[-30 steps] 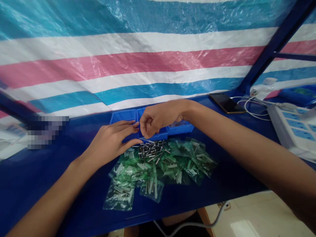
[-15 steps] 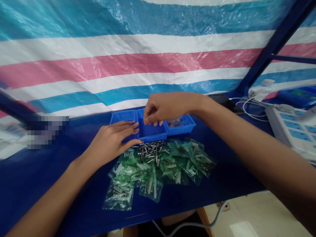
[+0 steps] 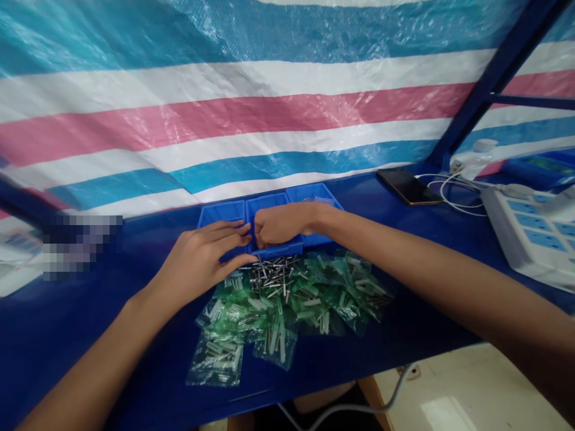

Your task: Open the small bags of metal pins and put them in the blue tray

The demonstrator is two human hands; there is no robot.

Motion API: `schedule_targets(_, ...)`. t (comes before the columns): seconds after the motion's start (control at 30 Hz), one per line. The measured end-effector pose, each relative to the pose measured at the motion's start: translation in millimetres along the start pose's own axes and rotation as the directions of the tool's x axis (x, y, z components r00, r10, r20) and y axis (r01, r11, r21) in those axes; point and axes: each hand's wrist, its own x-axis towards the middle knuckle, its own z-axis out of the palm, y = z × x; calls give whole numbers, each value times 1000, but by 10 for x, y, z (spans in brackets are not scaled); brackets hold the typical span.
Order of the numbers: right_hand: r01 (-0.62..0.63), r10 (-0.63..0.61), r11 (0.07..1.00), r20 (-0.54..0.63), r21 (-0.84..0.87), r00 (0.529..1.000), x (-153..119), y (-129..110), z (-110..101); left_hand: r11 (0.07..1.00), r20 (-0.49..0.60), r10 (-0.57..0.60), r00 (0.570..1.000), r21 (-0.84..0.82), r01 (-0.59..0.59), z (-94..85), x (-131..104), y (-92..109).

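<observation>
My left hand [image 3: 204, 254] lies with its fingers stretched over the left blue bin [image 3: 221, 211] and the near side of the middle blue bin [image 3: 269, 202]. Its thumb touches the middle bin's front edge. Down inside that middle bin is my right hand [image 3: 282, 225], its fingers curled closed; whatever they hold is hidden. A third blue bin [image 3: 314, 191] on the right is partly covered by my right wrist. Just in front of the bins lies a loose pile of metal screws [image 3: 272, 275], on top of and among clear-green plastic bags [image 3: 220, 353] holding screws and pale plugs.
A dark phone [image 3: 408, 185] lies at the back right, near white cables [image 3: 449, 200]. Farther right are a white power strip [image 3: 525, 230] and a clear bottle [image 3: 480, 158]. Behind the blue table [image 3: 157, 233] hangs a striped sheet [image 3: 269, 114].
My right hand has moved down into the middle bin, uncovering the phone. The left hand has stayed in place.
</observation>
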Motion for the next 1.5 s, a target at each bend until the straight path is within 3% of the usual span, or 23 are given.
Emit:
schedule_targets(0.23, 128, -129, 961, -11, 247, 992, -40, 87, -41, 1000, 20, -19, 1000, 2, 19, -13, -2, 6)
schedule_targets(0.53, 236, -243, 896, -30, 376, 970, -66, 296, -119, 999, 47, -49, 998, -17, 50, -13, -2, 4)
schedule_targets(0.73, 290, -306, 804, -58, 518, 950, -155, 270, -179, 998, 62, -52, 997, -25, 54, -11, 7, 4)
schedule_targets(0.9, 232, -185, 929, -182, 287, 966, -88, 213, -108, 999, 28, -36, 999, -9, 36, -4, -1, 3)
schedule_targets(1.0, 194, -170, 970, -160, 149, 972, -45, 160, -55, 999, 30, -36, 999, -6, 36, -6, 0, 2)
schedule_targets(1.2, 190, -190, 982, -99, -9, 977, -22, 102, -34, 998, 44, -53, 998, -19, 54, 7, -5, -3)
schedule_targets(1.4, 150, -171, 984, -285, -95, 943, 38, 163, -13, 999, 36, -40, 999, -24, 41, -3, -13, -2)
schedule_targets(1.5, 142, -169, 981, -228, -132, 959, 37, 154, 3, 998, 42, -55, 998, -35, 57, -8, -14, 2)
